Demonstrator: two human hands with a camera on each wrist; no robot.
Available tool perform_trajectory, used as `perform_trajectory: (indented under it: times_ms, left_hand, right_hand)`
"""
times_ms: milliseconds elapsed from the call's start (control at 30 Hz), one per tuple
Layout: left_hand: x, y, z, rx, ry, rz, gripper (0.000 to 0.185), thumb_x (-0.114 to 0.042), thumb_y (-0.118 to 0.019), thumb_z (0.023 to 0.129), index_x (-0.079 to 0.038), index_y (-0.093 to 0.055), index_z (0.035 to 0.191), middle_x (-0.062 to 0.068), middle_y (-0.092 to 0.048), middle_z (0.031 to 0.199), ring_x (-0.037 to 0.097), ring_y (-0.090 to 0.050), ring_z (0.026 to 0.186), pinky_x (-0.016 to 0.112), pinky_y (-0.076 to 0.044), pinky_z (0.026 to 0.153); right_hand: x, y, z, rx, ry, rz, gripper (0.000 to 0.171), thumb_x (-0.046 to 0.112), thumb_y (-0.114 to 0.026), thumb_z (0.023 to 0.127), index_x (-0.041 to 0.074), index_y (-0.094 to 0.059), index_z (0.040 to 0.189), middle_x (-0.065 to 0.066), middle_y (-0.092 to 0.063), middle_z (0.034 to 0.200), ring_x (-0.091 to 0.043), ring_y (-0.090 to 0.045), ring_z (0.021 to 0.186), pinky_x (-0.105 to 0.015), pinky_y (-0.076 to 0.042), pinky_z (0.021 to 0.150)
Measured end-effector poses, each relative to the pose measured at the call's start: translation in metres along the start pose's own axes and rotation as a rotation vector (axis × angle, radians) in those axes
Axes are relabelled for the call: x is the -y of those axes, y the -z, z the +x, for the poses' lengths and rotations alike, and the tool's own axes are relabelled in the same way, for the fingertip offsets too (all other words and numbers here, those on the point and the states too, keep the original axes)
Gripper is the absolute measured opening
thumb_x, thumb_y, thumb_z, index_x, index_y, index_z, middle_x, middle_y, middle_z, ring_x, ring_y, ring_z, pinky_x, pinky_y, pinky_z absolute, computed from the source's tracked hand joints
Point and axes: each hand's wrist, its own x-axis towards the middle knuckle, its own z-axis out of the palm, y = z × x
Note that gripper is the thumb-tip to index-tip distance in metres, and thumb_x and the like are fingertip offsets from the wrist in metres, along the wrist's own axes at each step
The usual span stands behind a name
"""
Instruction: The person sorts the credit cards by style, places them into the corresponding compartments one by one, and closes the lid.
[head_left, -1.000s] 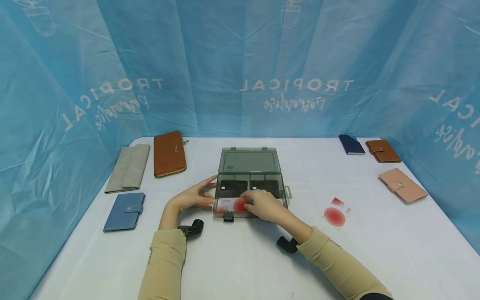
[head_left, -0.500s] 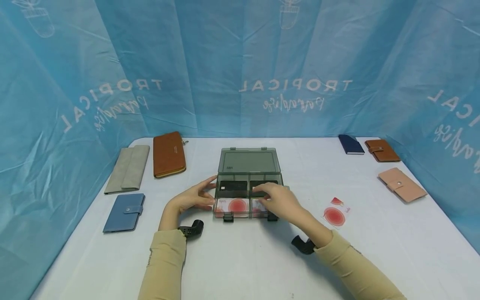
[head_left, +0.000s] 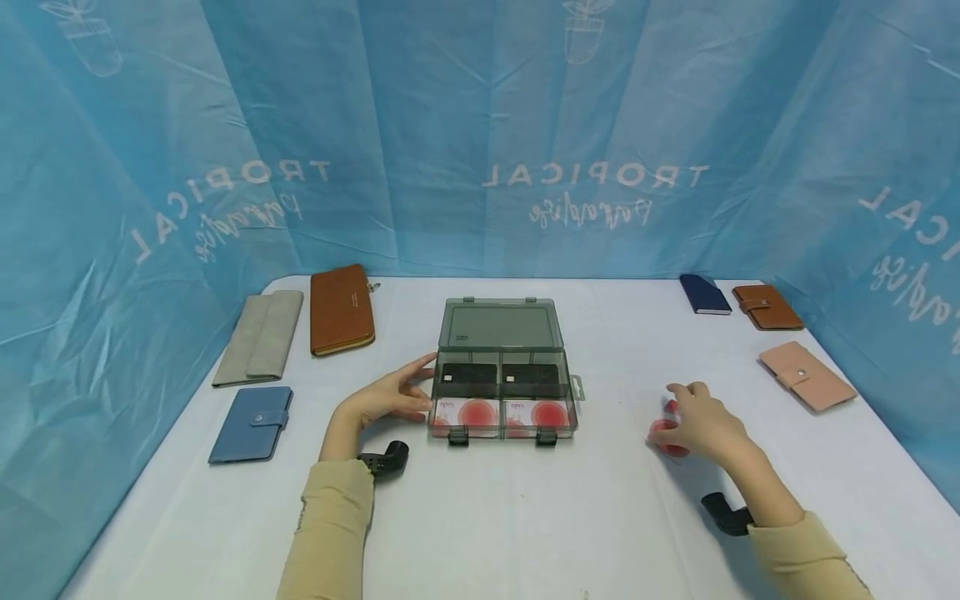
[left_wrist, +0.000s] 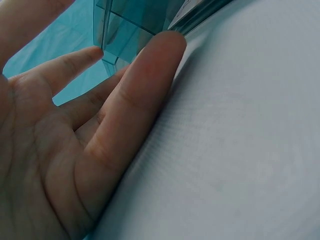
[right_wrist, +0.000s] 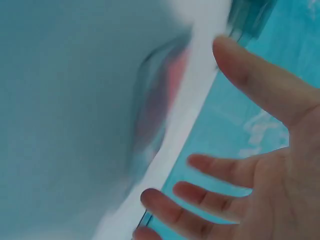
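A clear grey-green divided plastic box (head_left: 501, 392) lies with its lid (head_left: 500, 323) thrown back. Its front compartments hold a red-and-white card (head_left: 467, 412) on the left and another red-and-white card (head_left: 537, 413) on the right; dark chip cards (head_left: 531, 377) sit in the back ones. My left hand (head_left: 386, 396) rests against the box's left side, fingers spread and fairly straight, as the left wrist view also shows. Out to the right, my right hand (head_left: 705, 423) is over a loose red-printed card (head_left: 670, 440) and partly hides it; its fingers (right_wrist: 170, 207) are spread, with nothing between them.
At the left lie a grey wallet (head_left: 258, 337), a brown zip wallet (head_left: 342, 310) and a blue snap wallet (head_left: 252, 423). To the right are a navy holder (head_left: 703, 295), a brown wallet (head_left: 768, 307) and a pink snap wallet (head_left: 807, 375). Blue curtain (head_left: 480, 142) closes off the back.
My right hand has left the box's front right compartment, where a red-and-white card now shows, and has moved right over the loose card. My left hand has stayed at the box.
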Motion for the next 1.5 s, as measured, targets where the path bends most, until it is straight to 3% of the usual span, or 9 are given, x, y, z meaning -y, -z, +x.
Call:
perform_trajectory:
  times_ms: [167,333,500,700,867,1033,1167,1367,1500]
  left_hand:
    - [0.0,0.002,0.0,0.006,-0.002,0.008,0.087,-0.012,-0.067,0.084,-0.019,-0.011,0.15,0.02,-0.016,0.15,0.017,-0.056,0.095,0.04,-0.05,0.086]
    - [-0.001,0.002,-0.001,0.008,-0.005,0.005,0.087,-0.012,-0.067,0.085,-0.02,-0.011,0.15,0.02,-0.016,0.15,0.017,-0.056,0.096,0.041,-0.05,0.086]
    - [-0.002,0.001,-0.001,0.007,0.004,-0.012,0.089,-0.012,-0.069,0.083,-0.019,-0.011,0.15,0.021,-0.016,0.15,0.016,-0.056,0.094,0.041,-0.051,0.086]
    - [-0.002,0.001,0.001,-0.001,0.009,-0.023,0.091,-0.013,-0.071,0.081,-0.019,-0.012,0.15,0.02,-0.018,0.149,0.016,-0.056,0.094,0.041,-0.051,0.085]
    - [-0.003,0.001,0.002,0.003,0.006,-0.02,0.092,-0.014,-0.072,0.081,-0.018,-0.012,0.15,0.02,-0.019,0.149,0.016,-0.055,0.095,0.042,-0.051,0.085]
    - [-0.003,0.001,0.001,0.004,0.009,-0.015,0.09,-0.013,-0.07,0.082,-0.019,-0.012,0.15,0.02,-0.018,0.149,0.016,-0.055,0.095,0.041,-0.051,0.085]
    - [-0.004,0.001,0.0,0.003,0.011,-0.012,0.09,-0.012,-0.07,0.082,-0.018,-0.011,0.15,0.02,-0.018,0.15,0.016,-0.055,0.095,0.04,-0.051,0.085]
    - [-0.003,0.0,0.0,0.005,0.007,-0.019,0.091,-0.013,-0.071,0.081,-0.018,-0.011,0.15,0.021,-0.018,0.149,0.016,-0.056,0.095,0.041,-0.051,0.086]
    - [-0.003,-0.001,0.0,0.005,0.002,-0.024,0.092,-0.015,-0.072,0.081,-0.017,-0.012,0.15,0.021,-0.018,0.149,0.015,-0.056,0.094,0.041,-0.051,0.085]
  right_hand:
    - [-0.018,0.003,-0.002,0.078,-0.065,-0.037,0.086,0.047,-0.079,0.065,-0.018,-0.048,0.114,-0.038,-0.038,0.11,-0.038,-0.053,0.076,-0.052,-0.048,0.061]
    - [-0.022,0.002,0.006,0.072,-0.038,-0.011,0.09,0.046,-0.082,0.06,-0.02,-0.046,0.109,-0.035,-0.041,0.104,-0.037,-0.05,0.076,-0.052,-0.049,0.065]
    - [-0.022,-0.001,0.021,0.104,-0.024,0.138,0.088,0.035,-0.085,0.061,-0.01,-0.034,0.116,-0.033,-0.045,0.107,-0.039,-0.049,0.086,-0.053,-0.047,0.072]
    - [-0.016,-0.001,0.041,0.168,0.041,0.369,0.074,0.007,-0.07,0.079,0.003,-0.018,0.132,-0.032,-0.044,0.111,-0.034,-0.048,0.089,-0.044,-0.046,0.073]
    - [-0.004,0.004,0.05,0.097,0.12,0.564,0.068,-0.002,-0.058,0.085,0.003,-0.018,0.141,-0.025,-0.044,0.11,-0.032,-0.049,0.093,-0.033,-0.048,0.073]
    - [0.021,0.006,0.053,-0.053,0.172,0.754,0.043,0.005,-0.058,0.09,-0.007,-0.041,0.128,-0.022,-0.051,0.11,-0.024,-0.052,0.095,-0.021,-0.05,0.076]
    - [0.049,0.001,0.054,-0.081,0.285,0.851,0.035,0.012,-0.06,0.09,-0.003,-0.053,0.121,-0.019,-0.059,0.106,-0.017,-0.058,0.09,-0.021,-0.051,0.079]
    - [0.088,-0.012,0.053,-0.056,0.414,0.62,0.017,0.011,-0.062,0.089,0.007,-0.063,0.105,-0.007,-0.066,0.094,-0.017,-0.06,0.082,-0.035,-0.051,0.07]
    - [0.1,-0.022,0.052,-0.016,0.461,0.425,0.01,0.008,-0.062,0.087,0.01,-0.063,0.097,-0.002,-0.067,0.089,-0.017,-0.061,0.083,-0.03,-0.052,0.068]
